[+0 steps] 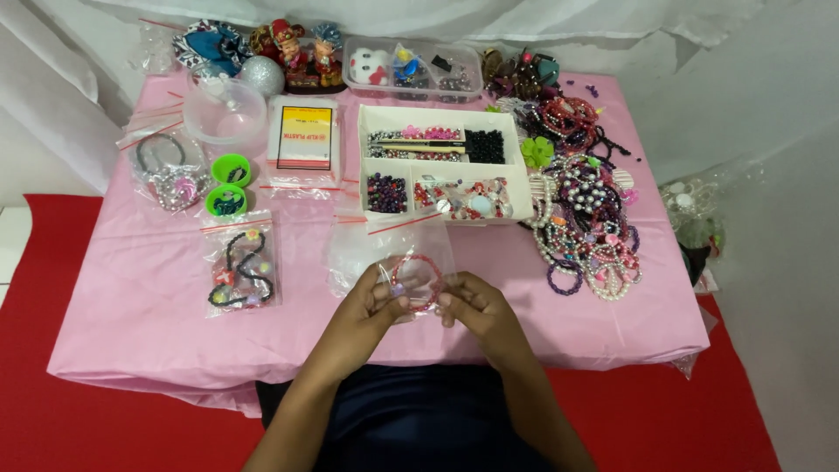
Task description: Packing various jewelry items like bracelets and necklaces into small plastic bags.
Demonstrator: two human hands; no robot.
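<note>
My left hand (365, 308) and my right hand (474, 308) meet over the near edge of the pink table (131, 323). Together they hold a small clear plastic bag (418, 262) with a pink beaded bracelet (416, 281) inside it. The fingertips of both hands pinch the bag's lower edge from either side. A second clear bag (354, 253) lies flat on the cloth just behind and to the left.
A white divided box (524, 188) of beads stands behind the hands. A heap of bead bracelets (587, 218) lies at the right. At the left are bagged jewellery (239, 267), green cups (229, 183), a round clear tub (225, 112) and a bagged pack (303, 140). Figurines (293, 52) line the back.
</note>
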